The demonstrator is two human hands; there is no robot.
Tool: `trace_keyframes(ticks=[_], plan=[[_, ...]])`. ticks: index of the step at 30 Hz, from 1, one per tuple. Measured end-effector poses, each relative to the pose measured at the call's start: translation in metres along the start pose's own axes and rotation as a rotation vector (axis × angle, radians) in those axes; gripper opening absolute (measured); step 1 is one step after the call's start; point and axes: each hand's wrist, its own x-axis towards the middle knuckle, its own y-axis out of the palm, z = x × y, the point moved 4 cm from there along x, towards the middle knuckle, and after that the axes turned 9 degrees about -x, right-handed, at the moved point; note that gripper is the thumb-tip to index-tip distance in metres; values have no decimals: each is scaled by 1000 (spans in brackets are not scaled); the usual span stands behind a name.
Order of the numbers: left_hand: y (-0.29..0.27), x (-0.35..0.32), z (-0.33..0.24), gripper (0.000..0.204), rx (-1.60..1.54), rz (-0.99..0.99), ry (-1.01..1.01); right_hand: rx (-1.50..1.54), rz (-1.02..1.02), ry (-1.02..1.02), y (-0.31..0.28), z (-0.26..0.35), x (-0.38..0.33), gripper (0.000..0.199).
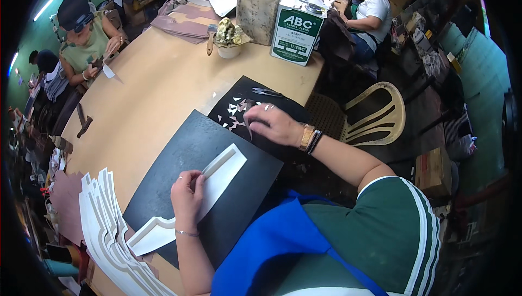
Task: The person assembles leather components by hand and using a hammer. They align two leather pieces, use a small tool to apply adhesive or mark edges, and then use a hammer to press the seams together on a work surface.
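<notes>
A long white cut-out panel (222,173) with a beige strip along its edge lies slantwise on a black board (163,160). My left hand (187,190) is closed at the panel's upper edge, thumb against the curled fingers, and covers its middle. To the right, my right hand (274,125) hovers with bent, nearly closed fingers over a darker black mat (293,110). Small white and mauve scraps (232,109) lie scattered beside its fingertips. Whatever those fingers hold is too small to make out. Thread snips (266,92) rest just beyond this hand.
Similar white panels (103,225) lie fanned out at the near left. Farther back stand a green-and-white can (298,32), a stained metal can (255,16), a glue-caked tub (228,51) and a brush (210,43). A plastic chair (380,114) stands right; two people work across the table.
</notes>
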Motion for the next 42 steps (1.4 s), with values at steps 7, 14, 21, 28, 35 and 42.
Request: trace_keyframes(ticks=[7,14,21,28,35,42], plan=[[-27,3,30,22,78,-167,-179,-63,-182,272,-71,-68,-11,36],[-63,49,56,21,54,-340,-200,41,-259,442,-104,-115,-35,42],[-166,94,140,62,22,-700,-236,212,-317,485,-102,-130,-25,38],[-123,23,114,60,730,-129,-457,397,-599,622,-148,-197,-43,39],[-166,17,166,43,308,-238,-394,771,-933,843,-181,-228,-31,54],[-172,73,155,30,640,-141,-346,1094,-1187,858,-213,-244,-56,91]])
